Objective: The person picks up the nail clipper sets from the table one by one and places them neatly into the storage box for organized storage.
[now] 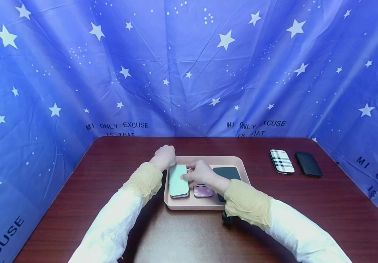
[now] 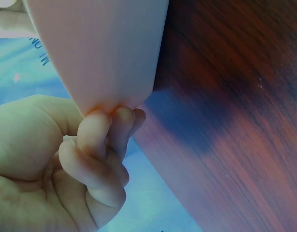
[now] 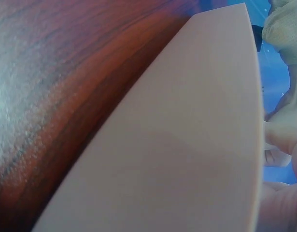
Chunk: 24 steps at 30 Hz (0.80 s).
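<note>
My left hand point(image 1: 164, 156) pinches the far left corner of a pale pink tray point(image 1: 205, 207); its curled fingers point(image 2: 92, 133) show against the tray's outer wall in the left wrist view. Inside the tray, at its left end, lies a flat mint-green case point(image 1: 178, 180) with rounded corners. My right hand point(image 1: 203, 173) reaches in from the right and grips this case by its right edge, thumb over the top. Beneath that hand is a small pink patterned case point(image 1: 203, 191), partly hidden. The tray wall point(image 3: 187, 121) covers most of the right wrist view.
A dark flat case point(image 1: 226, 172) lies in the tray's right part, partly under the right forearm. Beyond the tray on the right, a white plaid case point(image 1: 282, 161) and a black case point(image 1: 308, 164) lie on the wooden table point(image 1: 93, 190). A blue star-patterned curtain point(image 1: 175, 47) surrounds the table.
</note>
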{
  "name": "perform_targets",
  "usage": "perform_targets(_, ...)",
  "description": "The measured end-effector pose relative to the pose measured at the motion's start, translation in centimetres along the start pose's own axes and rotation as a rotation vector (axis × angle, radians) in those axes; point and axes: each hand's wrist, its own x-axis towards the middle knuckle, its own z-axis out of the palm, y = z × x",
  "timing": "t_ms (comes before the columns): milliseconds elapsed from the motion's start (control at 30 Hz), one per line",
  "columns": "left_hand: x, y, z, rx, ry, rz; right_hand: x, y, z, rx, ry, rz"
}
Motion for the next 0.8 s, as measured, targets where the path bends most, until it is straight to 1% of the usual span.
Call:
perform_targets(67,0.03,0.01,-0.08,-0.002,-0.001,-0.001,0.09,0.06,-0.08,-0.01,-0.008,-0.003)
perform_targets(133,0.05,0.01,-0.16,-0.005,-0.005,-0.003,0.2,0.16,-0.18,-0.019,-0.027,-0.027)
perform_targets(300,0.0,0.09,-0.31,-0.007,-0.002,-0.002,-0.04,-0.06,-0.33,-0.031,-0.031,-0.042)
perform_targets(333,-0.02,0.11,-0.33,-0.006,0.0,0.0,-0.12,-0.17,-0.33,-0.037,-0.022,-0.028)
perform_targets(400,-0.02,0.15,-0.37,-0.007,0.003,0.003,-0.17,-0.12,-0.4,-0.046,-0.023,-0.044)
perform_targets(567,-0.03,0.21,-0.33,0.0,-0.003,-0.001,-0.13,0.12,-0.25,-0.047,-0.007,-0.044)
perform_targets(800,-0.14,0.17,-0.18,0.014,-0.003,-0.007,-0.27,0.17,0.22,-0.064,0.019,-0.011)
